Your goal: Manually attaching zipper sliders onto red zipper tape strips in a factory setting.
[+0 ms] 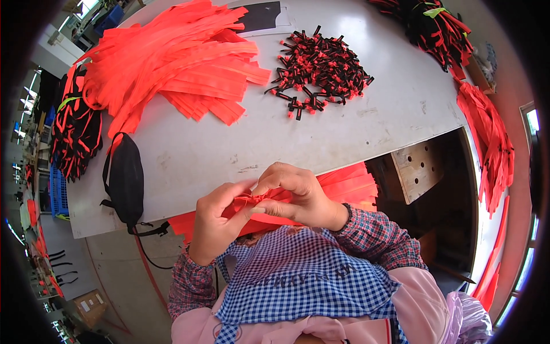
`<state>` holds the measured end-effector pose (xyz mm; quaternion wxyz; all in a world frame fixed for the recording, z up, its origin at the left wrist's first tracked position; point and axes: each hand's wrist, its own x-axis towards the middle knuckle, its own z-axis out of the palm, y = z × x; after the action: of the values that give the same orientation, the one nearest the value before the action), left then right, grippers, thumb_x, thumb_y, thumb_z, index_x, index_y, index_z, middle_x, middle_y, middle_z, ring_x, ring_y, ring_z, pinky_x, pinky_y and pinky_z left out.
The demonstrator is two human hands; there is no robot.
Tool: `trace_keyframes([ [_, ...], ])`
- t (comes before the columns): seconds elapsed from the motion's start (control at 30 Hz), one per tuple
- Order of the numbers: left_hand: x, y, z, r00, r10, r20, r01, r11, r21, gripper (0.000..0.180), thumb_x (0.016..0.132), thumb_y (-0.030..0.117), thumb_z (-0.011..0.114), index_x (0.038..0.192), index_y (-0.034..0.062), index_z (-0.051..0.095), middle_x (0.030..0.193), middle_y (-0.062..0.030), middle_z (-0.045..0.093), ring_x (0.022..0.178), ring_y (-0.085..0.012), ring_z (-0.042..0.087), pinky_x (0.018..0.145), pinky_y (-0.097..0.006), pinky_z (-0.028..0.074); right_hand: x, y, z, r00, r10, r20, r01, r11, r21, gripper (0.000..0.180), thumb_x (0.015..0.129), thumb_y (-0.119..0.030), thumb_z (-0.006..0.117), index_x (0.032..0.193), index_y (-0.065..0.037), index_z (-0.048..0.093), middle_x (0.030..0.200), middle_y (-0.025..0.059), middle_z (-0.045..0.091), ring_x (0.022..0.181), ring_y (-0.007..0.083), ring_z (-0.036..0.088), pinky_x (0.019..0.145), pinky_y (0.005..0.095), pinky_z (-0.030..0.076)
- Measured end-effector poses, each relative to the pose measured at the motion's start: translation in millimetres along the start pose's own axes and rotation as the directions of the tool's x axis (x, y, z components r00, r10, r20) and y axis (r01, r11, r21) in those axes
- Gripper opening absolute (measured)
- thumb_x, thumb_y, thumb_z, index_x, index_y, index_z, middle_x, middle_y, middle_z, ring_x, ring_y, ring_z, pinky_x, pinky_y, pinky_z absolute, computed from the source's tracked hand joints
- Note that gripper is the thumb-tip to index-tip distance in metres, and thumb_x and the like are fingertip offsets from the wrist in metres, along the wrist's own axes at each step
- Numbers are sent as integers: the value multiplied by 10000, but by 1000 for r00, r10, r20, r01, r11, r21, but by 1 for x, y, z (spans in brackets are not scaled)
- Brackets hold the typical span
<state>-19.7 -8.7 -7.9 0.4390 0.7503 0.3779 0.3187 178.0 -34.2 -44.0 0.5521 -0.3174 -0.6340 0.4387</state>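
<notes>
Our left hand (215, 221) and right hand (298, 195) pinch a bright orange fabric strap (252, 202) between closed fingertips at the grey table's (321, 137) near edge, six o'clock of small black-and-orange clips (319, 71).

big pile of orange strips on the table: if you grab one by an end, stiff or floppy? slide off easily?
Probably floppy: the orange strips lie flat, fanned and curved, and the one pinched between the left hand and right hand bunches up. Likely light, being thin. Loosely stacked on the smooth table, they may slide and drag neighbours along.
</notes>
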Motion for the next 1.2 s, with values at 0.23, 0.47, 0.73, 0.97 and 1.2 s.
trace_keyframes([
  [0.23, -3, -8, -3, 999, 52, -4, -51, 999, 5, 201, 757, -87, 735, 943, -13, 722, 942, -108, 700, 818, -192, 688, 687, -276, 545, 0, 1, 1, 972, -231, 50, 234, 908, -346, 267, 774, -151, 827, 998, -78, 702, 895, 72, 609, 857, 234, 618, 730, 333, 528],
  [0.47, -3, -10, -2, 999, 29, 15, -29, 999, -22, 177, 768, -75, 733, 929, -2, 729, 887, -86, 681, 795, -179, 669, 697, -278, 535, -3, 4, 3, 975, -219, 33, 217, 914, -344, 266, 767, -158, 829, 983, -78, 697, 884, 68, 609, 831, 234, 616, 704, 331, 523],
  [0.73, -1, -10, -2, 999, 11, 35, -8, 997, -76, 177, 771, -64, 732, 936, 1, 733, 878, -82, 677, 790, -175, 668, 693, -276, 529, -2, 3, 0, 986, -151, 64, 161, 967, -198, 233, 802, -127, 804, 988, -73, 674, 897, 72, 594, 843, 236, 605, 712, 341, 511],
  [0.97, -3, -4, 1, 999, -3, 38, 5, 999, -32, 185, 762, -86, 703, 933, -20, 722, 857, -89, 672, 768, -175, 664, 671, -274, 522, -7, 3, -2, 988, -118, 99, 135, 975, -178, 204, 816, -104, 791, 964, -68, 657, 901, 83, 582, 854, 247, 598, 724, 343, 507],
  [1.2, -2, -19, 10, 995, -19, 101, 32, 990, -135, 150, 797, -71, 710, 939, -25, 700, 870, -78, 665, 804, -160, 662, 691, -272, 522, -18, 17, -5, 994, -56, 93, 64, 995, -81, 182, 837, -45, 754, 972, -48, 631, 902, 83, 586, 848, 242, 598, 723, 341, 504],
])
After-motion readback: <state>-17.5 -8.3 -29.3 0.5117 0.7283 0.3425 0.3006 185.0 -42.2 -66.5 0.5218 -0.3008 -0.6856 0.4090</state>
